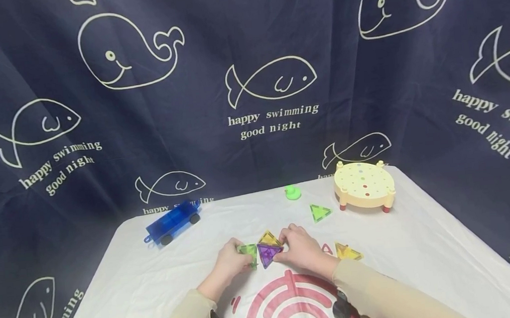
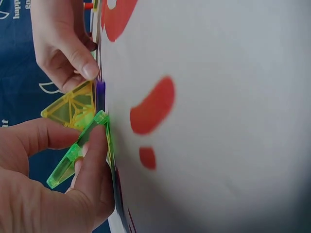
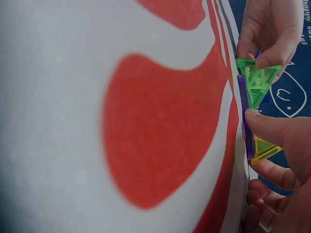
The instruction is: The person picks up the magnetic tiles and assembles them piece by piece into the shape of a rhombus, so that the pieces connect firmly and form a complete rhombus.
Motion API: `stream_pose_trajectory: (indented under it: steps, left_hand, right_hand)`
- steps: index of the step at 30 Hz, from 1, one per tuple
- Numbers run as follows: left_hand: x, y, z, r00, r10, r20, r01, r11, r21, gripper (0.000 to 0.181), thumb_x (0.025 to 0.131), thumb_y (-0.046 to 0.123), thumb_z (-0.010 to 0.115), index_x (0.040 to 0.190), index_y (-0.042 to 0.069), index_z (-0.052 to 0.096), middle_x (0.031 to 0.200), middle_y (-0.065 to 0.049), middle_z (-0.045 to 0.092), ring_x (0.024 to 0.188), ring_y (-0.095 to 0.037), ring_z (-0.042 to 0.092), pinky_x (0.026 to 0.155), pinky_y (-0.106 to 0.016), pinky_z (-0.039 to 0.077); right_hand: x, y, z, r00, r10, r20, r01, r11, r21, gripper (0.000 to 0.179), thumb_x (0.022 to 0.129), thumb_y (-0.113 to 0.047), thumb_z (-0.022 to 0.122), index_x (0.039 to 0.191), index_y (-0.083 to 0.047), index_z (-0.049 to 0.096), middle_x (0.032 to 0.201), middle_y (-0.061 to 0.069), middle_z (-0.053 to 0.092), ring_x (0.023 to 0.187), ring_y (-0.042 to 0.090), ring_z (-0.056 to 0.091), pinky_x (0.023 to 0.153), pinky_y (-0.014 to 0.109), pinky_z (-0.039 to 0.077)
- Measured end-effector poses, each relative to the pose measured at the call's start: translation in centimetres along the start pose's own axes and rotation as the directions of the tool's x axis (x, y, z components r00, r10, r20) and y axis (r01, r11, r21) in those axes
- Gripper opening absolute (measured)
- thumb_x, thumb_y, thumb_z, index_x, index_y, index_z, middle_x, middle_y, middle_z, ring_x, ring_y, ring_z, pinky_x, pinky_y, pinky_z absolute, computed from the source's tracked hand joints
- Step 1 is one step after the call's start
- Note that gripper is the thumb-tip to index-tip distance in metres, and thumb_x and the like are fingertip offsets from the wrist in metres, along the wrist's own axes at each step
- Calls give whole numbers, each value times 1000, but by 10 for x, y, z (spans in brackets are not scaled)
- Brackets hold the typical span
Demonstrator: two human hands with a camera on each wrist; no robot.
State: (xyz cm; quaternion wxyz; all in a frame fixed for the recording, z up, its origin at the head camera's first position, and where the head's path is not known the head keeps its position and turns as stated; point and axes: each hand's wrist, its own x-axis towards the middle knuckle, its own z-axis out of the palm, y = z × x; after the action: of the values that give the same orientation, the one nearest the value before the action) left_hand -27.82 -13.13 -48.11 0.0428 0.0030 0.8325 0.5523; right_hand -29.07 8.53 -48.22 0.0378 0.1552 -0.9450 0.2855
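Observation:
Near the middle of the table, my left hand (image 1: 228, 259) pinches a translucent green triangular magnetic tile (image 1: 247, 250) between thumb and fingers. My right hand (image 1: 302, 247) holds a purple triangular magnetic tile (image 1: 269, 254), its thumb at the tile's near side. Behind the purple one, a yellow triangular tile (image 1: 268, 237) leans at an angle, and in the right wrist view the two meet along the low edge by my fingertips. The left wrist view shows the green tile (image 2: 63, 167) tilted, with its upper corner close to the yellow tile (image 2: 65, 109).
A blue wheeled toy base (image 1: 174, 222) stands at the back left. Toward the back right are a small green toy (image 1: 292, 192), a loose green triangular tile (image 1: 320, 213) and a cream round pegboard (image 1: 364, 185) on short legs. Yellow tile pieces (image 1: 347, 251) lie beyond my right forearm.

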Motion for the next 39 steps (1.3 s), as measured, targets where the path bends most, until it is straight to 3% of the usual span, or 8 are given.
stream_pose_trajectory:
  steps: [24, 33, 39]
  left_hand:
    - [-1, 9, 10, 998, 14, 64, -10, 998, -62, 37, 72, -9, 69, 103, -6, 49, 83, -8, 50, 63, -16, 61, 61, -34, 62]
    - [4, 9, 13, 996, 36, 79, -36, 999, -11, 38, 76, -5, 75, 104, -2, 50, 81, -9, 59, 60, -16, 61, 59, -34, 61]
    - [8, 9, 15, 996, 30, 89, -30, 1000, -6, 38, 78, -1, 80, 102, -1, 50, 80, -9, 57, 62, -14, 62, 60, -33, 62]
  right_hand:
    - [0, 1, 2, 1000, 13, 20, -13, 1000, 5, 38, 73, -34, 91, 88, -15, 62, 90, -2, 50, 86, 18, 49, 73, 37, 50]
    - [1, 0, 1, 1000, 9, 20, -9, 1000, 10, 38, 72, -34, 91, 89, -15, 63, 89, -3, 49, 86, 17, 49, 71, 36, 49]
    - [0, 2, 1, 1000, -3, 14, 3, 1000, 4, 38, 73, -34, 91, 90, -16, 63, 89, -3, 50, 86, 17, 49, 72, 37, 50]
